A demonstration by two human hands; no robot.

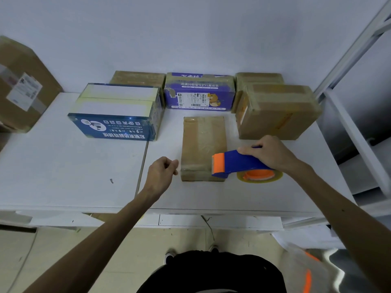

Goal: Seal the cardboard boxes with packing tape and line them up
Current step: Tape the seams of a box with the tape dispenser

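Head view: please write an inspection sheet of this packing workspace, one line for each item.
Surface: white table, with a seam down the middle.
Job's things: small brown box lies in front, taped; blue box, purple box, large brown box, left rear brown box and right rear brown box stand behind it.
Clutter: small dark mark on the table.
Hands: right hand grips the tape dispenser at the small box's near right corner; left hand is curled beside its left edge, hold unclear.
Cables: nothing seen.
Surroundings: white wall, large carton at left, metal rack at right.

7 cardbd boxes point(203, 140), 1 tape dispenser point(239, 161), 1 table point(63, 166)
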